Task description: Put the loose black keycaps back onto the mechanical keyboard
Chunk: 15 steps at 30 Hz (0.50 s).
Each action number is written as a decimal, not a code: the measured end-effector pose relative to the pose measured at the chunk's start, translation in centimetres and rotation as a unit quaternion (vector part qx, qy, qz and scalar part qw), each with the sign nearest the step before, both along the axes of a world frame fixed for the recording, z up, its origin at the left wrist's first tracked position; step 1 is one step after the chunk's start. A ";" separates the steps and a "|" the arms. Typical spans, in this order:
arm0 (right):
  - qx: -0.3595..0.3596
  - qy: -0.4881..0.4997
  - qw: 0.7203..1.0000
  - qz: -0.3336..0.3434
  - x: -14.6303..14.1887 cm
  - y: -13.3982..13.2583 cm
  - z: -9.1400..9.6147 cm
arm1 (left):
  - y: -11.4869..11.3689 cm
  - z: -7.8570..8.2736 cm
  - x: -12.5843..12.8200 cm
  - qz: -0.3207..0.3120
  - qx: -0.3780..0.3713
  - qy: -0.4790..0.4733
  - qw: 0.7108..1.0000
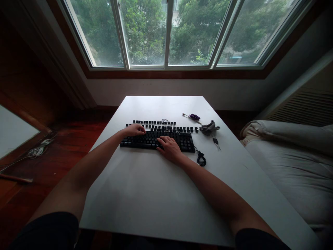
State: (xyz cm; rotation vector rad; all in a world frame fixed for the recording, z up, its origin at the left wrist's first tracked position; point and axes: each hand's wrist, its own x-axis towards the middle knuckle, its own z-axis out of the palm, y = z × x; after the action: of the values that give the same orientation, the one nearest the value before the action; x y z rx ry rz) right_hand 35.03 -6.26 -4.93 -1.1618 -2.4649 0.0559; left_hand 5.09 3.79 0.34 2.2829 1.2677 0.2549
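Observation:
A black keyboard (187, 141) lies across the white table in front of me. Over its upper left part, my left hand (134, 130) has its fingers curled together in a pinch; whatever they may hold is too small to make out. My right hand (169, 147) rests flat on the middle of the keyboard with its fingers stretched out. Behind the keyboard, loose black keycaps (186, 129) stand in rows, with another row of keycaps (153, 122) farther back. A small wire tool (164, 121) lies among the back row.
Right of the keycaps are a crumpled grey cloth (208, 128), a brush with a purple head (194, 117) and a small dark item (215, 141). A bundled black cable (201, 158) lies beside the keyboard. A covered sofa (281, 166) borders the white table (151, 194) on the right.

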 end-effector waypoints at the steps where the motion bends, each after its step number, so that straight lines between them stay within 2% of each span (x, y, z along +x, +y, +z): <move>1: 0.002 0.001 1.000 0.000 0.0 0.0 0.0 | -0.1 0.0 0.0 -0.010 0.005 0.009 1.000; 4: 0.004 0.002 1.000 0.002 0.0 0.1 -0.1 | -0.1 -0.4 0.2 -0.017 0.011 0.028 0.999; 9: 0.003 0.005 1.000 0.002 0.0 0.0 -0.1 | -0.2 -1.4 0.4 0.008 0.015 0.049 0.999; 15: 0.008 0.005 1.000 0.004 0.0 0.1 -0.2 | -1.0 -1.5 0.7 0.003 0.062 0.052 0.997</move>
State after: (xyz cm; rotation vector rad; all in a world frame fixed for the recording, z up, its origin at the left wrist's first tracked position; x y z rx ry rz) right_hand 35.04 -6.19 -5.12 -1.1412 -2.4575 0.0446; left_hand 5.77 2.84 -1.16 2.4263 1.3456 0.2249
